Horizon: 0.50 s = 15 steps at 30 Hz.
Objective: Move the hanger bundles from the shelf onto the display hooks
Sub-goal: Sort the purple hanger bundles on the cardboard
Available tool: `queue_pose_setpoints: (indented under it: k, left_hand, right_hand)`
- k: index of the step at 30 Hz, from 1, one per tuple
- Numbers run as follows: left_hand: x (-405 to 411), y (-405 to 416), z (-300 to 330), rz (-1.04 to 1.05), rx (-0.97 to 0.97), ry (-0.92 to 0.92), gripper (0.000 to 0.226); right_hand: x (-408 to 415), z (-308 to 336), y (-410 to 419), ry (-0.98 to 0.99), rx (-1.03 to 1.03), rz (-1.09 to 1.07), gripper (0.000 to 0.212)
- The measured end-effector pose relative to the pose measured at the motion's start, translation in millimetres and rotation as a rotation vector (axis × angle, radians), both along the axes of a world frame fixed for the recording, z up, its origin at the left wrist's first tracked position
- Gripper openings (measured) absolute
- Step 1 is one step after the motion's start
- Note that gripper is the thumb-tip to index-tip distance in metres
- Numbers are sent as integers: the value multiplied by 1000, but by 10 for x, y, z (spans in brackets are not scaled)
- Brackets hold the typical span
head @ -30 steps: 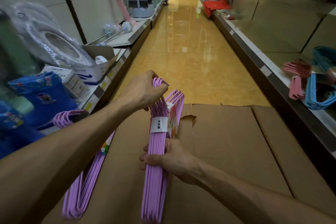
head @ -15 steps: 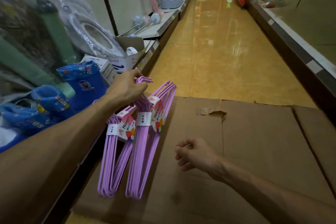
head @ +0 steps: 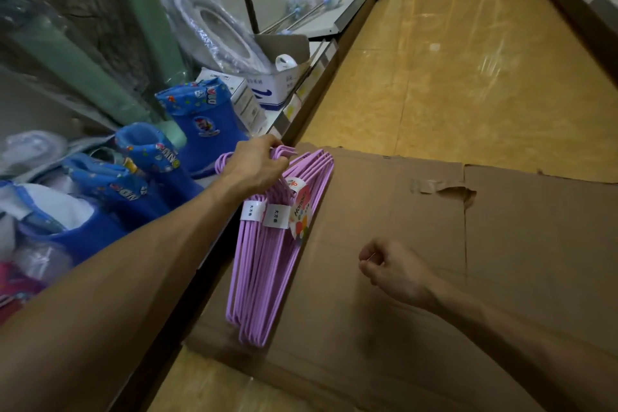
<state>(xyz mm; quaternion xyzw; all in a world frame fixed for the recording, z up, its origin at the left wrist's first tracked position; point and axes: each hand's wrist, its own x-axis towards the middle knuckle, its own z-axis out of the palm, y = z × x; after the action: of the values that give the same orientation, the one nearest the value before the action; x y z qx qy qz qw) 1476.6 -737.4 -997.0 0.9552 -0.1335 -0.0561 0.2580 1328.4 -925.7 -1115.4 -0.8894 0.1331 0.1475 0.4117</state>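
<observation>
A shop aisle with a yellow tiled floor (head: 468, 84); flat cardboard (head: 418, 294) lies on it. The left hand (head: 255, 169) grips the hooks of the purple hanger bundles (head: 264, 261), which hang beside the shelf (head: 301, 104) edge over the cardboard. The right hand (head: 393, 273) is curled and holds nothing.

Two bare forearms in view, no sleeves reaching the visible length. Left hand (head: 255, 165) and right hand (head: 393, 269): no gloves, rings, watch or wristband seen. Forearms lean, knuckles prominent.

Hanger bundles (head: 264, 254) on cardboard (head: 434, 278) — boots (head: 200, 124) left, on shelf (head: 301, 104).
</observation>
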Motion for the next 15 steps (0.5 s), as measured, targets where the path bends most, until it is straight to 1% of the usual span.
queue_pose_setpoints:
  k: [4,11,13,15]
  left_hand:
    - [87,-3,-132,20,21,-11,36]
    - [178,-11,-298,15,115,-71,34]
    - [223,-2,-317,3,212,-136,33]
    - [235,-2,-291,-3,370,-188,34]
  right_hand:
    - [48,-96,62,6,-1,37,2]
    - [53,-222,41,33,32,67,14]
    - [50,-245,25,31,22,66,10]
    - [50,-245,6,24,19,60,6]
